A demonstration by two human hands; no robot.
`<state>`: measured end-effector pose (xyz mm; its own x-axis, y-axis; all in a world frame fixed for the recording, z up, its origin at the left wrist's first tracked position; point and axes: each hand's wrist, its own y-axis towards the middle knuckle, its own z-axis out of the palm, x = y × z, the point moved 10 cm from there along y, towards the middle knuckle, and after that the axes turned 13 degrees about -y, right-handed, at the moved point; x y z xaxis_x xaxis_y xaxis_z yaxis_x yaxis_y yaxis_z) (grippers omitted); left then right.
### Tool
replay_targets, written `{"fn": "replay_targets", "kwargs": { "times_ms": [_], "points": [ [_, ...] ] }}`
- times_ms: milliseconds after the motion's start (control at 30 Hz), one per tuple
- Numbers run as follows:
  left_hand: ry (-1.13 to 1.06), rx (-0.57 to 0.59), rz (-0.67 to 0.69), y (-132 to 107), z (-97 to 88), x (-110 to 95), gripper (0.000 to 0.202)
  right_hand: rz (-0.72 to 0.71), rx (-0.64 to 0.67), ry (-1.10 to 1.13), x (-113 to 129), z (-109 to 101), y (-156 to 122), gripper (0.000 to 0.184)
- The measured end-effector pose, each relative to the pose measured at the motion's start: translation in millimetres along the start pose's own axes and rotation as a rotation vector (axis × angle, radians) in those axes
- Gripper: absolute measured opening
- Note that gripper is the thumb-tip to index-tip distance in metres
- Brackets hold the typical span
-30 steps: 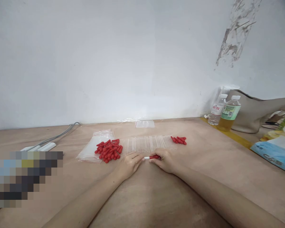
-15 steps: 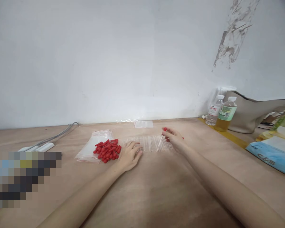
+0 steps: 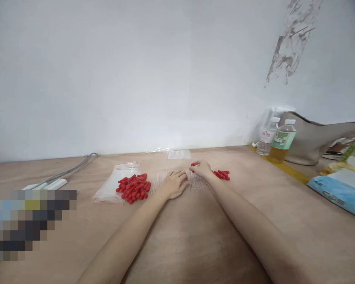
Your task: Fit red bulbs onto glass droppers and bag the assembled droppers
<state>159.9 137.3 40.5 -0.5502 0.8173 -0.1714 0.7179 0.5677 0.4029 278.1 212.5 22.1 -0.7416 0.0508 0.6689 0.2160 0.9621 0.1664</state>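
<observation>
A row of thin clear tubes [image 3: 201, 182] lies side by side on the wooden table. My left hand [image 3: 174, 184] rests palm down over the middle of the row, fingers stretched out. Beside it, my right hand [image 3: 202, 169] pinches a dropper by its red bulb [image 3: 192, 165]. The dropper's clear tube points down toward the row, close to my left fingertips. A heap of red rubber bulbs [image 3: 134, 188] sits left of the row, and a smaller group of red bulbs [image 3: 222, 174] lies right of my right wrist.
Clear zip bags [image 3: 109, 187] lie partly under the large heap, and another clear bag [image 3: 179, 154] is by the wall. Two bottles [image 3: 281, 140], a grey bag [image 3: 304, 142] and a blue tissue pack [image 3: 337, 197] stand at right. A grey cable [image 3: 79, 163] lies left.
My right hand has moved left with the dropper, uncovering the small group of red bulbs. My left hand has slid right along the tubes.
</observation>
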Motion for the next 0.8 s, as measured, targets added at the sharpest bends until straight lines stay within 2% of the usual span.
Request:
{"fn": "replay_targets", "kwargs": {
  "times_ms": [200, 367, 467, 567, 700, 800],
  "points": [
    [0.000, 0.006, -0.033, -12.7, -5.7, 9.1, 0.027, -0.071, 0.028, -0.157, 18.4, 19.9, -1.2, 0.016],
    [-0.011, -0.020, -0.074, -20.0, -8.0, 16.3, 0.028, -0.088, -0.010, -0.269, 29.6, 20.7, -9.1, 0.030],
    [-0.013, -0.040, -0.103, -21.5, -11.5, 15.9, 0.028, -0.096, -0.046, -0.300, 31.8, 8.2, -16.2, 0.036],
    [0.022, -0.098, -0.238, -22.5, -21.8, 23.4, 0.024, -0.145, -0.085, -0.330, 26.2, -13.1, -26.4, 0.032],
    [0.075, -0.185, -0.441, -24.1, -35.8, 36.1, 0.019, -0.216, -0.139, -0.451, 0.9, -46.3, -42.2, 0.023],
    [0.103, -0.198, -0.541, -21.6, -36.3, 41.5, 0.020, -0.215, -0.170, -0.530, -23.5, -68.6, -48.2, 0.018]
  ]
}}
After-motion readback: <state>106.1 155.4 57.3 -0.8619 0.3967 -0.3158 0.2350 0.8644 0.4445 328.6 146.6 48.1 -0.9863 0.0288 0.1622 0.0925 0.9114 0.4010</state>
